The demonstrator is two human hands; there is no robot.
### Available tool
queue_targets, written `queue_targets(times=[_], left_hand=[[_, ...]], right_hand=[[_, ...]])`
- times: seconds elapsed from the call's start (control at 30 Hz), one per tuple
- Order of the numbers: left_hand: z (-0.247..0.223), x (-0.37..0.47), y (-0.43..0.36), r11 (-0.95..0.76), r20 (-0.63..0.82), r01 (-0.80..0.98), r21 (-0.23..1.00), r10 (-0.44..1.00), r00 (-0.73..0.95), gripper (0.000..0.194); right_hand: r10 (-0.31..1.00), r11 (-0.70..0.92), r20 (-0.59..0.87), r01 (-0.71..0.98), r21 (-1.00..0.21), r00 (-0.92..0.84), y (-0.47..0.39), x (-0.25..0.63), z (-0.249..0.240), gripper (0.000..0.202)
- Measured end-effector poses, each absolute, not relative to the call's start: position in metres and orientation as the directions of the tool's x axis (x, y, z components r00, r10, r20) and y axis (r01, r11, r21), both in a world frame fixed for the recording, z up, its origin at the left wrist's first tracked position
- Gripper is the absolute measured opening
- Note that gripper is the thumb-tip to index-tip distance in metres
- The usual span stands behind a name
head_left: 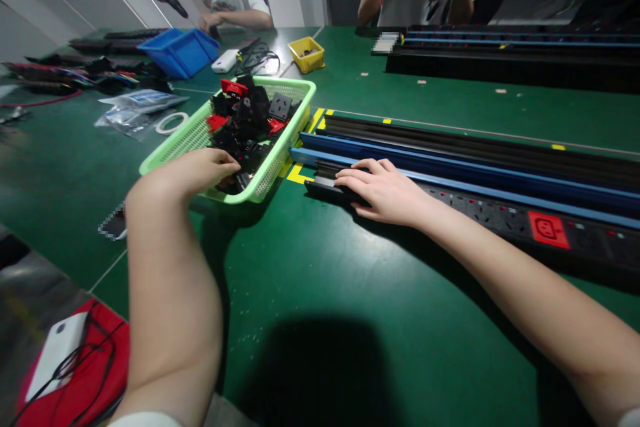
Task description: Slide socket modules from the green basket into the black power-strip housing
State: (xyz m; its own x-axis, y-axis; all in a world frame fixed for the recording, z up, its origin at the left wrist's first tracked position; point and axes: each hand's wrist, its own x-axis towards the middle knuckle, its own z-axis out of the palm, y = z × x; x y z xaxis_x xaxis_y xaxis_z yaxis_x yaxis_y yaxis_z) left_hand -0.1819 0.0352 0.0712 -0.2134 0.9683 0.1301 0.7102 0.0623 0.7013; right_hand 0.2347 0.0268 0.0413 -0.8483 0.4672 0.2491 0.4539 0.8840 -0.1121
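My left hand (213, 165) reaches down into a light green plastic basket (177, 140), its fingers bent and pressed together among black parts. Its fingertips are partly hidden, so what they hold cannot be made out. Inside the basket lie black and red socket modules (257, 103), with a grey-black one facing up. My right hand (387, 193) lies with outstretched fingers over the left end of a long black power strip (505, 217). Black sockets and one red socket (549, 229) show along that strip, to the right of the hand.
Blue and black rails (450, 163) lie behind the strip, beside yellow corner tape. Farther back are a blue bin (180, 53), a small yellow bin (307, 55), a tape roll (171, 123), plastic bags (140, 107) and more strips (460, 63). Two people are across the green table (320, 287).
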Motion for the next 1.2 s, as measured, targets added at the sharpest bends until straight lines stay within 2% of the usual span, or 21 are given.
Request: queue_targets(times=[0.03,0.1,0.23,0.37,0.47,0.63,0.77,0.9,1.1,1.2], left_hand=[[0.077,-0.181,0.032,0.125,-0.026,0.710,0.693,0.989,-0.149,0.016],[0.086,-0.176,0.028,0.241,-0.265,0.724,0.646,0.961,-0.083,0.024],[0.096,-0.161,0.028,0.336,-0.363,0.814,0.473,0.917,-0.168,0.037],[0.097,-0.151,0.031,0.300,-0.366,0.866,0.401,0.918,-0.149,0.038],[0.101,-0.150,0.028,0.243,-0.355,0.886,0.395,0.930,-0.096,0.032],[0.106,-0.160,0.025,0.122,-0.262,0.922,0.367,0.965,-0.023,0.030],[0.100,-0.173,0.031,0.081,-0.211,0.883,0.463,0.977,0.021,0.041],[0.097,-0.181,0.035,0.112,-0.224,0.843,0.526,0.975,0.010,0.052],[0.106,-0.178,0.033,0.103,-0.195,0.782,0.615,0.981,0.024,0.050],[0.109,-0.176,0.032,0.005,-0.155,0.752,0.660,0.979,0.129,0.053]], right_hand=[[0.467,0.884,0.248,0.454,-0.112,-0.849,0.027,0.235,0.041,0.044],[0.466,0.885,0.247,0.454,-0.106,-0.850,0.027,0.235,0.041,0.045],[0.466,0.884,0.242,0.457,-0.099,-0.851,0.028,0.235,0.041,0.045],[0.468,0.884,0.238,0.458,-0.099,-0.851,0.027,0.235,0.041,0.044],[0.471,0.882,0.232,0.463,-0.092,-0.851,0.027,0.235,0.041,0.043],[0.472,0.881,0.238,0.465,-0.090,-0.849,0.026,0.235,0.041,0.043],[0.473,0.881,0.234,0.466,-0.089,-0.850,0.026,0.235,0.042,0.043],[0.475,0.880,0.228,0.467,-0.088,-0.850,0.026,0.235,0.041,0.044],[0.478,0.878,0.224,0.468,-0.101,-0.849,0.026,0.235,0.042,0.045],[0.478,0.878,0.223,0.469,-0.098,-0.849,0.026,0.235,0.042,0.044]])
